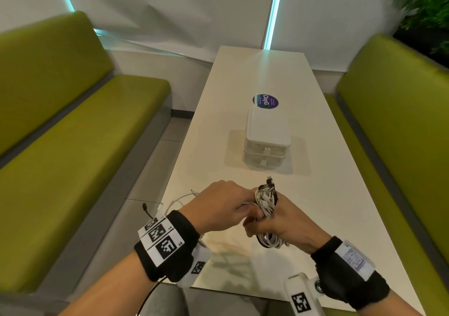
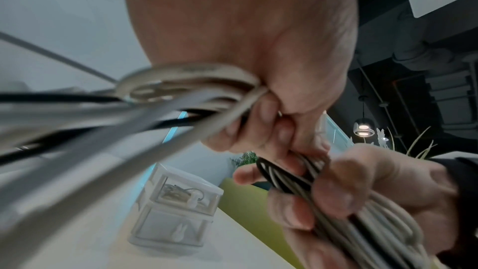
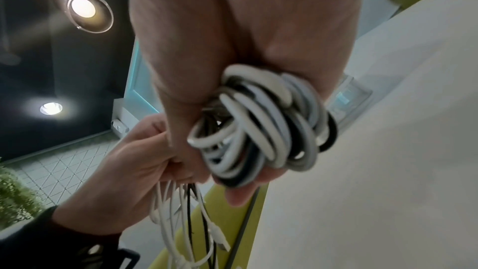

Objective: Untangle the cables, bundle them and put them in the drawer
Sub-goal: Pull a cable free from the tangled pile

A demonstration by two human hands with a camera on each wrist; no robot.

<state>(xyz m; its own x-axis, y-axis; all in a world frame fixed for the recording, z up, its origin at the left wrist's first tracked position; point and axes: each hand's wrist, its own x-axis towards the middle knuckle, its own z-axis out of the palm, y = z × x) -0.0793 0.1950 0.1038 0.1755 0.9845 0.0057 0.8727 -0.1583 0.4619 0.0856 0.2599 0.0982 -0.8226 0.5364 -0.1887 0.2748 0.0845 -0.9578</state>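
A coil of white and black cables (image 1: 266, 202) is held above the near part of the white table (image 1: 328, 194). My right hand (image 1: 269, 226) grips the coil round its middle; in the right wrist view its loops (image 3: 258, 130) bulge out of the fist. My left hand (image 1: 239, 206) pinches loose strands right beside the coil. Those strands (image 3: 181, 222) trail down from it, and their ends (image 1: 175, 201) lie on the table to the left. The small white two-drawer unit (image 1: 266, 138) stands mid-table with both drawers pushed in. In the left wrist view its upper drawer (image 2: 181, 193) holds some cable.
Green benches (image 1: 60, 170) run along both sides of the table. A round blue sticker (image 1: 265, 101) lies behind the drawer unit. A plant (image 1: 427, 12) stands at the far right.
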